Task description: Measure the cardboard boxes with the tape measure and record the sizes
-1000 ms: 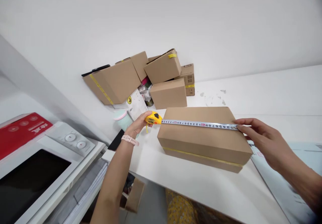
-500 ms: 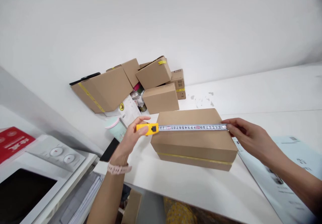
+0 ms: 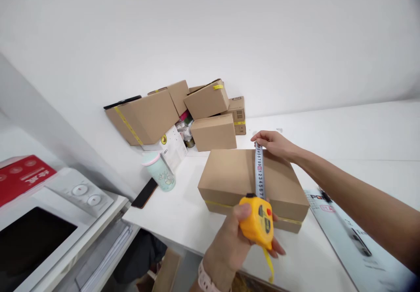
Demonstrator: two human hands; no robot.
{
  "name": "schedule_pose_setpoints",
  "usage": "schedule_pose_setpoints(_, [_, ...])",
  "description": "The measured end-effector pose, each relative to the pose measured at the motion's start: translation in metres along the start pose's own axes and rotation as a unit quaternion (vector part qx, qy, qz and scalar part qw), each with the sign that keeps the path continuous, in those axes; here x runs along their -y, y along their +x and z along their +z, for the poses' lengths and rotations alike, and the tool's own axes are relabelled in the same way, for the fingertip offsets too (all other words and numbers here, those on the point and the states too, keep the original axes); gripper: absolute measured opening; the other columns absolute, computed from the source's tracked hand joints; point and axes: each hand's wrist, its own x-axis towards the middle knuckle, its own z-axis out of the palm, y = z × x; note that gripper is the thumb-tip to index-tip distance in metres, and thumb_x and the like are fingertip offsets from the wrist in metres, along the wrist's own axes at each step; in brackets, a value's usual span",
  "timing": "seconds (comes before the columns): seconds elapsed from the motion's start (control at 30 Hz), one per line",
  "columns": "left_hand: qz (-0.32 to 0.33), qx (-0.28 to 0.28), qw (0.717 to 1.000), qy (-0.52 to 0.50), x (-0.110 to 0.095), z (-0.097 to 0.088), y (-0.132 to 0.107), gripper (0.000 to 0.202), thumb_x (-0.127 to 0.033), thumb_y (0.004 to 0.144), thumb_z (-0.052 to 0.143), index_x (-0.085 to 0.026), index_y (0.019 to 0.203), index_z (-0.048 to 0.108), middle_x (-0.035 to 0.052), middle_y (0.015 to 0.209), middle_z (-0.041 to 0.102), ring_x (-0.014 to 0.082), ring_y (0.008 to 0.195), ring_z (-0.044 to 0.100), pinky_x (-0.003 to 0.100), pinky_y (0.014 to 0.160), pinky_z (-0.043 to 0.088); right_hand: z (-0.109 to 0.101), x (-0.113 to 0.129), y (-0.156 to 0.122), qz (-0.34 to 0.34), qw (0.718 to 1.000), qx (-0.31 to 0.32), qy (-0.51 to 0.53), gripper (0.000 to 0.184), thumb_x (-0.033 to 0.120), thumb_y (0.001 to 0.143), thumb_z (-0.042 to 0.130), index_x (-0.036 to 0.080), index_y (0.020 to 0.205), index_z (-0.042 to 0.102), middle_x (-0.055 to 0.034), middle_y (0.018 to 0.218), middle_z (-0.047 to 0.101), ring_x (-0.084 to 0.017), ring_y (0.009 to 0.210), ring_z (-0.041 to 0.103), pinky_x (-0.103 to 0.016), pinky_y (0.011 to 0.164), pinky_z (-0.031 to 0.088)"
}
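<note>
On the worktop (image 3: 182,217), the box (image 3: 226,169) lies near the front edge. The left hand (image 3: 229,244) has its fingers wrapped around the tape measure (image 3: 257,222), held on the box's front-edge side, while the right hand's (image 3: 275,144) fingers pinch the blade (image 3: 259,171) at the box's far side; a loosened pinch could cause recoil, and a sideways pull could skew the reading.

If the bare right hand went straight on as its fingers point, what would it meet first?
Probably the plain brown cardboard box standing beyond the wider brown cardboard box in front; depth is unclear, so the right hand might pass in front of it.
</note>
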Motion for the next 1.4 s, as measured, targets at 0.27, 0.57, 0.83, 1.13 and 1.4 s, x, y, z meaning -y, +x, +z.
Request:
schedule_pose_setpoints(0.27, [-0.018, -0.041, 0.999, -0.014, -0.018, 0.013, 0.009, 0.060, -0.061, 0.075, 0.070, -0.012, 0.108, 0.067, 0.0095, 0.099, 0.068, 0.0233, 0.060, 0.072, 0.029, 0.053, 0.049, 0.012, -0.006, 0.013, 0.005, 0.999, -0.009, -0.043, 0.020, 0.027, 0.088, 0.050, 0.019, 0.094, 0.069, -0.0017, 0.072, 0.062, -0.017, 0.068, 0.055, -0.029, 0.067, 0.045])
schedule_pose_setpoints(0.57, [-0.019, -0.074, 0.996, -0.045, -0.018, 0.033, 0.017, 0.057, -0.061, 0.078, 0.067, -0.011, 0.104, 0.068, 0.0098, 0.099, 0.068, 0.0231, 0.062, 0.072, 0.029, 0.056, 0.050, 0.017, -0.009, 0.022, 0.048, 0.986, -0.004, -0.157, 0.025, 0.019, 0.089, 0.045, 0.020, 0.097, 0.069, -0.0091, 0.087, 0.071, -0.024, 0.081, 0.063, -0.033, 0.073, 0.044])
schedule_pose_setpoints(0.83, [0.007, -0.068, 0.997, -0.029, 0.008, 0.027, 0.000, 0.056, -0.061, 0.080, 0.067, -0.012, 0.106, 0.070, 0.0107, 0.103, 0.067, 0.0226, 0.064, 0.072, 0.030, 0.058, 0.053, 0.015, -0.005, 0.019, 0.041, 0.979, 0.029, -0.198, 0.028, 0.023, 0.091, 0.044, 0.023, 0.100, 0.071, -0.0082, 0.105, 0.075, -0.027, 0.097, 0.066, -0.034, 0.079, 0.046])
schedule_pose_setpoints(1.13, [0.012, -0.016, 0.997, -0.077, 0.008, 0.013, -0.016, 0.051, -0.061, 0.086, 0.063, -0.017, 0.111, 0.072, 0.0081, 0.103, 0.071, 0.0213, 0.064, 0.076, 0.024, 0.053, 0.056, 0.014, -0.004, 0.019, 0.042, 0.978, 0.045, -0.201, 0.027, 0.026, 0.090, 0.045, 0.024, 0.097, 0.071, -0.0063, 0.110, 0.075, -0.026, 0.102, 0.066, -0.034, 0.081, 0.046])
schedule_pose_setpoints(1.4, [0.018, -0.006, 0.997, -0.080, 0.010, 0.012, -0.016, 0.051, -0.059, 0.088, 0.062, -0.017, 0.115, 0.072, 0.0077, 0.105, 0.072, 0.0218, 0.067, 0.076, 0.025, 0.055, 0.058, 0.013, 0.000, 0.016, 0.048, 0.976, 0.050, -0.208, 0.030, 0.041, 0.092, 0.047, 0.022, 0.072, 0.060, -0.0060, 0.089, 0.073, -0.024, 0.082, 0.064, -0.033, 0.069, 0.040])
